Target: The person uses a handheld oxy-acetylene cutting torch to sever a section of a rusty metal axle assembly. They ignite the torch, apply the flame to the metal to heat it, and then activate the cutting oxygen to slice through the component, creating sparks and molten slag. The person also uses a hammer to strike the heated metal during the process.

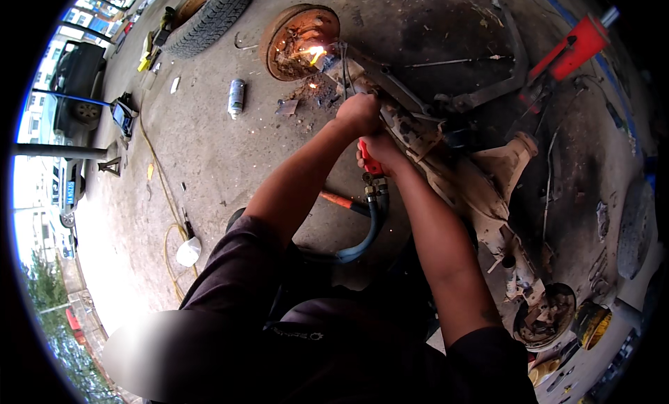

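Observation:
Both my hands grip a cutting torch (343,71). My left hand (359,114) is closed round its front part, where thin metal tubes run forward. Just behind and below it, my right hand (382,152) wraps the red handle, with brass fittings and hoses (375,212) trailing from its rear end. At the torch tip a bright orange flame (317,52) glows against the rusty brake drum (275,45) at the end of a dirty axle housing (418,143). The axle runs from the upper middle to the lower right. Rusty debris lies on the floor below the drum.
A spray can (236,97) lies left of the drum. Behind it is a tire (216,21). A red jack (571,49) and a metal frame bar (488,90) are at the right. A yellow hose (155,157) crosses the floor at left. Parked vehicles stand beyond.

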A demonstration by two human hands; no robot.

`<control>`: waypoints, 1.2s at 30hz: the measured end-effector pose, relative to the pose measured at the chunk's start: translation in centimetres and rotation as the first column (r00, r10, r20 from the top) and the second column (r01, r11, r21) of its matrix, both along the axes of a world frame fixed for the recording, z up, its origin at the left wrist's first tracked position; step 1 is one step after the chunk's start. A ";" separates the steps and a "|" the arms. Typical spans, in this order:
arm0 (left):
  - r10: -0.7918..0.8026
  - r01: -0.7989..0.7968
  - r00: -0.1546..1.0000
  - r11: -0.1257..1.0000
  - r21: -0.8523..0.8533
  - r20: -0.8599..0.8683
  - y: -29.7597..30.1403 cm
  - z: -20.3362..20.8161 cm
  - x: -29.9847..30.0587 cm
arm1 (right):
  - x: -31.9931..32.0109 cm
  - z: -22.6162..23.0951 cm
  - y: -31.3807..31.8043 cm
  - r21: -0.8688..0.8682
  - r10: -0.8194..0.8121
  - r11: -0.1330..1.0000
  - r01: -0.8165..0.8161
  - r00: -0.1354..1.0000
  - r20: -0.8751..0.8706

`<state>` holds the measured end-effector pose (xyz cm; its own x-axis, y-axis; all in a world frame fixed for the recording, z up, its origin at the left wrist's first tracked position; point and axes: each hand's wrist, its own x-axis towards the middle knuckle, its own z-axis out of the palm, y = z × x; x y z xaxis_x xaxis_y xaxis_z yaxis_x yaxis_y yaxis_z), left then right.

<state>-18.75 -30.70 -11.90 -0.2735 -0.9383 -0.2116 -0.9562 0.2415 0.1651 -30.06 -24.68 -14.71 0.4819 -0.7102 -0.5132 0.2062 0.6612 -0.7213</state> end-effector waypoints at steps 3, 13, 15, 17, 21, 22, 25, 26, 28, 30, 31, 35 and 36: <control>0.026 -0.027 0.999 0.999 0.040 0.022 -0.4 -0.5 0.4 | 0.4 0.2 -0.1 0.009 0.006 1.000 -0.006 1.000 0.010; 0.073 -0.073 0.997 0.997 -0.009 -0.020 -0.1 -0.7 0.3 | 0.2 0.5 -0.1 -0.046 0.041 0.998 -0.044 0.998 -0.054; 0.053 -0.053 0.999 0.999 -0.010 -0.003 -0.2 -0.8 0.3 | 0.2 0.3 -0.1 -0.041 0.026 0.999 -0.029 0.997 -0.066; 0.011 -0.011 1.000 1.000 0.000 0.003 -0.1 -0.2 -0.2 | -0.1 0.0 -0.1 -0.022 0.022 1.000 -0.023 0.998 -0.054; 0.062 -0.062 0.997 0.998 0.001 -0.038 0.2 0.7 -0.7 | -0.3 0.3 -0.1 0.009 0.004 1.000 -0.003 0.999 -0.031; 0.064 -0.064 0.997 0.998 -0.010 -0.037 0.2 0.6 -0.5 | -0.2 0.5 -0.1 0.002 0.007 1.000 -0.007 1.000 -0.029; 0.043 -0.043 0.999 0.999 -0.028 -0.014 0.1 -0.1 0.0 | 0.1 1.0 0.1 -0.011 0.016 1.000 -0.017 0.999 -0.039; 0.032 -0.032 0.999 0.999 -0.031 -0.004 0.1 -0.3 0.2 | 0.1 1.1 0.1 -0.009 0.022 1.000 -0.022 0.998 -0.053; 0.016 -0.016 1.000 0.999 -0.030 0.002 0.1 -0.5 0.4 | 0.1 1.2 0.2 -0.007 0.026 1.000 -0.026 0.997 -0.067; 0.035 -0.035 0.999 0.999 0.013 -0.005 0.0 -0.4 0.2 | 0.0 1.1 0.2 -0.007 0.024 1.000 -0.025 0.997 -0.067; 0.062 -0.061 0.998 0.997 0.055 -0.012 -0.1 -0.1 0.0 | -0.1 1.2 0.2 -0.007 0.034 0.999 -0.035 0.997 -0.072; 0.115 -0.113 0.993 0.990 0.085 -0.019 -0.2 0.0 -0.1 | -0.2 1.5 0.1 -0.008 0.055 0.998 -0.056 0.995 -0.078; 0.081 -0.080 0.997 0.995 0.051 -0.013 -0.1 -0.2 0.0 | -0.2 1.5 0.1 -0.008 0.056 0.998 -0.056 0.996 -0.076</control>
<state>-18.73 -30.80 -12.09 -0.2010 -0.9456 -0.2557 -0.9696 0.1549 0.1896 -30.27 -24.54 -13.23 0.4810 -0.6886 -0.5426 0.1137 0.6626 -0.7403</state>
